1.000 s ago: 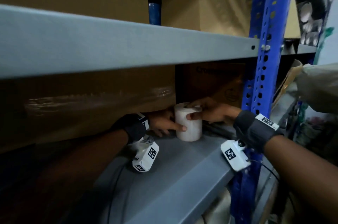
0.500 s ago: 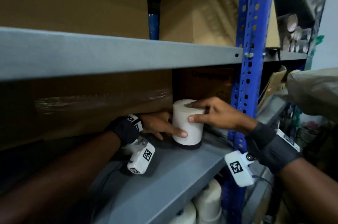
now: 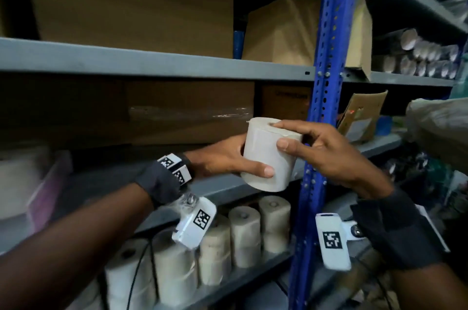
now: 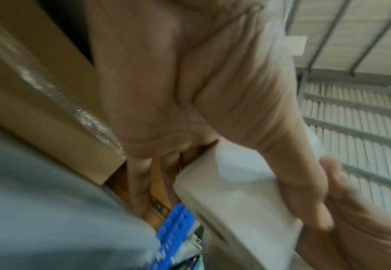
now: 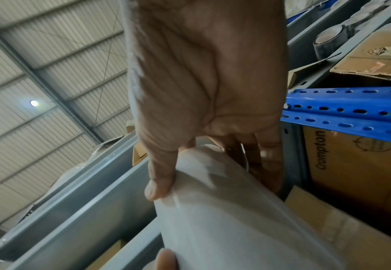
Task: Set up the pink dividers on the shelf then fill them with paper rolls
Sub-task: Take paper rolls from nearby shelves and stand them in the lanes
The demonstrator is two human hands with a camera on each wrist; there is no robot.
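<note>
1. Head view: a white paper roll point(image 3: 269, 155) is held in the air by both hands, just in front of the blue upright post point(image 3: 326, 107) of a grey metal shelf point(image 3: 106, 178).
2. Left hand point(image 3: 222, 158) grips the roll from the side away from the post, thumb curled across its lower front, fingers hidden behind it.
3. Right hand point(image 3: 326, 155) grips it from the post side, thumb on the front near the top edge and a finger laid across the top by the core hole.
4. Well away from the post, at the far end of the same shelf level, stands a pink divider point(image 3: 48, 190) with another pale roll point(image 3: 17, 188) in it; that corner is blurred.
5. Below the held roll, the next shelf down carries a row of upright rolls point(image 3: 243, 239).
6. Cardboard boxes point(image 3: 190, 112) fill the back of the shelf behind the hands.
7. Judgement: the roll is in transit to the divider. To do it well, keep it upright with even pressure from both sides, carry it along the shelf front clear of the shelf above, and lower it beside the roll already there before letting go.
8. Squeezing too hard could dent the soft paper.
</note>
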